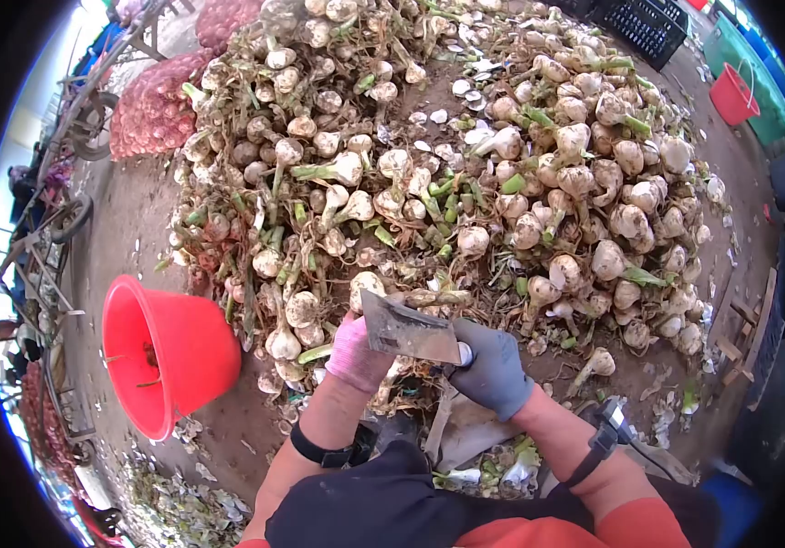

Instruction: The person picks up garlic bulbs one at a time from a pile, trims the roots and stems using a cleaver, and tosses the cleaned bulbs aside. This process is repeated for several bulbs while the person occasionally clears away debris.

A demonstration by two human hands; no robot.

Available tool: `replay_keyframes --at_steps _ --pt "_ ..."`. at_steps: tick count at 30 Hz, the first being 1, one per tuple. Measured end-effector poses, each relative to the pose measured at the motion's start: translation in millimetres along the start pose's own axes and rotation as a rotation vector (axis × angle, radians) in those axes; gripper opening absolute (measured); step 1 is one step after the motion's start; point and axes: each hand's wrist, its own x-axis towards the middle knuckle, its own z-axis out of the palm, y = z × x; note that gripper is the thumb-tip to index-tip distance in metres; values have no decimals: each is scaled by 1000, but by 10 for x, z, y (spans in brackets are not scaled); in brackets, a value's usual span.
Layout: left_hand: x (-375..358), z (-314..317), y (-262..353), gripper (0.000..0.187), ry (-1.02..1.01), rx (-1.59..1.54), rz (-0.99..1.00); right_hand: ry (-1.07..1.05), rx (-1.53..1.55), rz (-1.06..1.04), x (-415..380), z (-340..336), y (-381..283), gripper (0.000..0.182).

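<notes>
In the head view, my right hand (495, 367), in a grey-blue glove, is closed around the handle of a broad-bladed cleaver (411, 332). The blade points left and passes in front of my left hand (356, 354), which wears a pink and white glove. Just above the left fingers, a dirty garlic bulb (368, 290) shows, with its stem (434, 298) apparently running right behind the blade. The left fingers are partly hidden by the blade but appear wrapped on the bulb. Beyond both hands spreads a large heap of garlic (575, 183) with roots and cut stems.
To the left stands a red bucket (201, 352) with a few stem bits inside. Full mesh sacks (150, 110) lie at the upper left. A black crate (644, 27) and a smaller red bucket (733, 96) sit at the upper right. Trimmings (173, 502) litter the ground at lower left.
</notes>
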Motion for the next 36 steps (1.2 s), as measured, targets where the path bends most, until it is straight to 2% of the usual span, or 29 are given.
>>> replay_keyframes --at_steps 2,3,5,7,8,10,11,13,14,16,17,19,20,21,22,23,24,25,27,29,30,31,33,36 --pt "-19 -26 -97 36 -35 300 181 -11 -19 8 9 1 14 30" --pt "-35 -21 -117 36 -35 298 180 23 -23 -4 20 4 36 27" --pt "-90 142 -61 28 -78 -112 -9 59 -26 -18 38 61 203 24" --pt "-69 169 28 31 -14 -129 -118 66 120 371 58 91 630 14" --pt "-80 182 49 29 -5 -148 -66 75 122 351 44 26 729 14" --pt "-90 292 122 28 51 -126 0 66 183 493 -85 -23 893 9" --pt "9 297 147 33 203 81 14 52 184 514 -163 12 864 9" --pt "193 481 216 49 85 311 163 72 194 460 -90 49 799 14" --pt "216 668 252 49 89 309 167 69 248 464 -89 98 837 15" --pt "124 1186 385 67 -296 424 280 68 296 466 -45 121 812 16" --pt "20 1380 496 73 -361 394 264 73 347 467 -10 130 758 17" --pt "169 1115 580 70 -254 692 356 59 379 444 44 84 666 17" --pt "272 857 549 64 -131 977 352 46 358 426 57 82 680 16" --pt "371 532 489 66 2 1282 246 31 338 414 52 92 693 16" --pt "415 393 371 70 136 1558 44 38 380 428 50 78 661 16" --pt "380 327 231 76 155 1814 -63 33 382 439 40 79 660 16" --pt "336 243 95 84 133 1919 -128 45 413 439 37 73 668 16" --pt "292 194 -48 86 116 1912 -79 57 442 439 13 71 671 16" --pt "263 43 -226 72 64 2063 64 72 426 443 -1 90 674 16" --pt "359 -240 -323 66 159 1839 127 17 324 499 -1 106 707 16" --pt "541 -675 -378 66 42 1142 139 19 320 501 8 84 689 16" --pt "378 -184 -137 75 167 1374 48 25 351 468 19 53 646 16" --pt "260 16 58 75 229 1015 138 24 386 439 19 4 568 17" --pt "23 242 295 77 137 697 104 -44 310 319 55 -43 407 17"
